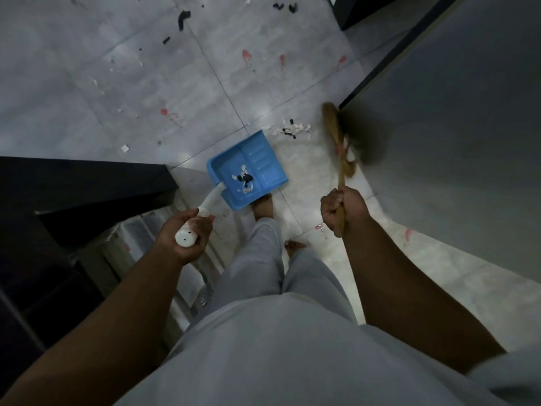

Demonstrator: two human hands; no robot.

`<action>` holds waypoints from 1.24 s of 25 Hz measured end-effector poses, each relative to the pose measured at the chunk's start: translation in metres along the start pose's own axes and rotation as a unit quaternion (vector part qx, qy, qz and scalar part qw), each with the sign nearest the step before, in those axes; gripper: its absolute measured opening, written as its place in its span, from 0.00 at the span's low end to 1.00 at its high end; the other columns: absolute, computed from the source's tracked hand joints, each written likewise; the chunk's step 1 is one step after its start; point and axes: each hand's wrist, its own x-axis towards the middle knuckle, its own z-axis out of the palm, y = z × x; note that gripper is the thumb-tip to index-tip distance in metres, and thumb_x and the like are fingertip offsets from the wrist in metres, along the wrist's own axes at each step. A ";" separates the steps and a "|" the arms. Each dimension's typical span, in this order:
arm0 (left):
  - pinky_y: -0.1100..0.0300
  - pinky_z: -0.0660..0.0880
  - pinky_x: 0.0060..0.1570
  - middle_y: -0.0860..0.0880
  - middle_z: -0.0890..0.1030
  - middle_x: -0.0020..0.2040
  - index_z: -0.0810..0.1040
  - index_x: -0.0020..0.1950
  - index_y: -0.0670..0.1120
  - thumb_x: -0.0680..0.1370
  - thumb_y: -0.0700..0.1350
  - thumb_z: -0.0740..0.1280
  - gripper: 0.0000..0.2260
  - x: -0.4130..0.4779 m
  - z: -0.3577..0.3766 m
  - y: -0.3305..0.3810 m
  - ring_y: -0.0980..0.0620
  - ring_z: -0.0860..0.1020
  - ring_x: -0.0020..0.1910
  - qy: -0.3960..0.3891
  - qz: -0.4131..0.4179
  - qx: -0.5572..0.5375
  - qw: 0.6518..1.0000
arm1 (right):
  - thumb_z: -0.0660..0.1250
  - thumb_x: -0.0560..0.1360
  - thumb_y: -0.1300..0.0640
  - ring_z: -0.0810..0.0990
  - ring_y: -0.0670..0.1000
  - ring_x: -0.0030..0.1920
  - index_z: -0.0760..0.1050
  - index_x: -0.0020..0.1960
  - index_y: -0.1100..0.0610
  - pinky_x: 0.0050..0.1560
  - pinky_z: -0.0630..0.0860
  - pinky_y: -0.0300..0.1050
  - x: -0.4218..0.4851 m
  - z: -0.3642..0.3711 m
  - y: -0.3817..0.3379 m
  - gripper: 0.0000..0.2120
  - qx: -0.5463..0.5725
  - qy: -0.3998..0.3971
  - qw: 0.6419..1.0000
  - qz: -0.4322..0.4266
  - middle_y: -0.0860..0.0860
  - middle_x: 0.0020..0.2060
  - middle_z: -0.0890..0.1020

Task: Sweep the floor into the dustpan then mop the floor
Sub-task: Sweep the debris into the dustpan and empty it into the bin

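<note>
Grey shirt and trousers point(278, 347) fill the bottom of the view, with both forearms reaching forward over them.

Left hand point(184, 232): fingers wrapped tight round the top end of the white dustpan handle point(208, 202). Right hand point(342, 210): fist clamped on the wooden broom handle point(341, 177).

Bare feet on the floor point(146, 83): one point(263, 206) just behind the pan's back edge, the other point(295, 246) nearer the body.

Blue dustpan point(263, 159) is just ahead of the feet, with its mouth pointing away from the person, near a tile-joint crossing. Can't tell whether it rests flat on the tiles. Some white and black scraps point(244, 180) are already inside it, near the handle end.

Broom head point(345, 136) is motion-blurred, right of the pan, close to the corner of the grey panel point(453, 127).

A small pile of white and black scraps point(292, 131) lies on the floor between the pan's mouth and the broom head, just outside the pan.

A dark cabinet point(73, 186) stands along the left edge of the floor.

Further out, red smears point(246, 55) mark the tiles around mid-floor. Loose black scraps point(183, 17) and white bits are scattered towards the far edge.
</note>
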 end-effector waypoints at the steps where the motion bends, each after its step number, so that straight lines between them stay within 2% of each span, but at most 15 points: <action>1: 0.72 0.70 0.19 0.50 0.70 0.27 0.71 0.52 0.35 0.57 0.32 0.72 0.24 -0.001 0.000 0.006 0.57 0.71 0.19 0.002 -0.003 0.000 1.000 | 0.54 0.82 0.54 0.62 0.43 0.18 0.61 0.33 0.54 0.16 0.61 0.32 -0.003 0.003 0.004 0.19 -0.020 -0.004 1.000 0.004 0.47 0.18 0.63; 6: 0.71 0.71 0.19 0.50 0.70 0.28 0.71 0.54 0.33 0.56 0.32 0.72 0.27 -0.004 -0.002 0.026 0.57 0.71 0.19 -0.005 -0.006 -0.027 1.000 | 0.54 0.83 0.52 0.61 0.42 0.17 0.65 0.33 0.55 0.14 0.58 0.32 -0.048 0.002 0.007 0.20 -0.113 -0.016 0.993 0.031 0.45 0.19 0.63; 11: 0.70 0.71 0.20 0.49 0.70 0.28 0.69 0.54 0.35 0.56 0.31 0.70 0.27 -0.001 0.003 0.040 0.57 0.70 0.18 0.003 0.011 -0.060 0.998 | 0.53 0.83 0.53 0.61 0.41 0.17 0.64 0.35 0.54 0.15 0.56 0.31 -0.055 0.015 -0.015 0.17 -0.147 0.018 0.989 0.004 0.45 0.19 0.62; 15: 0.73 0.70 0.21 0.52 0.68 0.31 0.70 0.53 0.31 0.68 0.38 0.67 0.17 0.006 -0.005 0.049 0.58 0.70 0.19 0.022 0.016 -0.060 0.998 | 0.54 0.83 0.52 0.61 0.42 0.17 0.62 0.34 0.54 0.15 0.58 0.31 -0.016 0.036 -0.023 0.19 -0.145 0.055 0.988 0.016 0.46 0.19 0.62; 18: 0.73 0.69 0.21 0.53 0.68 0.32 0.70 0.54 0.32 0.71 0.41 0.64 0.17 0.008 -0.010 0.055 0.58 0.70 0.20 0.031 0.026 -0.068 0.997 | 0.53 0.83 0.52 0.61 0.42 0.17 0.61 0.33 0.54 0.15 0.58 0.32 -0.001 0.043 -0.017 0.19 -0.162 0.058 0.984 0.042 0.46 0.19 0.62; 20: 0.71 0.70 0.20 0.51 0.69 0.29 0.69 0.55 0.34 0.72 0.41 0.64 0.16 0.011 -0.014 0.058 0.57 0.70 0.19 0.039 0.034 -0.061 0.997 | 0.54 0.83 0.52 0.61 0.42 0.17 0.63 0.33 0.54 0.14 0.58 0.32 -0.005 0.041 -0.013 0.20 -0.182 0.050 0.981 0.051 0.46 0.19 0.62; 23: 0.71 0.70 0.20 0.50 0.69 0.28 0.68 0.58 0.32 0.73 0.41 0.64 0.18 0.007 -0.017 0.067 0.57 0.71 0.20 0.038 0.038 -0.060 0.997 | 0.53 0.83 0.52 0.61 0.42 0.17 0.65 0.34 0.54 0.14 0.58 0.32 -0.020 0.036 -0.018 0.19 -0.217 0.044 0.974 0.040 0.45 0.19 0.62; 26: 0.69 0.71 0.19 0.50 0.70 0.27 0.67 0.58 0.33 0.69 0.36 0.67 0.19 0.005 -0.013 0.064 0.56 0.71 0.19 0.051 0.056 -0.075 0.994 | 0.54 0.83 0.53 0.61 0.42 0.17 0.65 0.35 0.54 0.14 0.58 0.32 -0.021 0.046 -0.030 0.18 -0.258 0.052 0.965 0.025 0.45 0.19 0.63; 28: 0.68 0.71 0.19 0.49 0.70 0.27 0.66 0.61 0.35 0.71 0.37 0.65 0.19 0.005 -0.014 0.068 0.55 0.71 0.19 0.066 0.067 -0.062 0.994 | 0.54 0.82 0.53 0.61 0.42 0.17 0.64 0.35 0.55 0.14 0.58 0.33 -0.011 0.061 -0.036 0.17 -0.283 0.063 0.957 0.032 0.46 0.19 0.63; 31: 0.69 0.71 0.20 0.48 0.71 0.30 0.63 0.70 0.37 0.79 0.41 0.62 0.22 0.013 -0.013 0.078 0.56 0.71 0.20 0.107 0.087 -0.026 0.990 | 0.54 0.82 0.54 0.61 0.42 0.18 0.63 0.34 0.54 0.15 0.58 0.34 0.001 0.081 -0.031 0.17 -0.349 0.076 0.933 0.047 0.46 0.19 0.63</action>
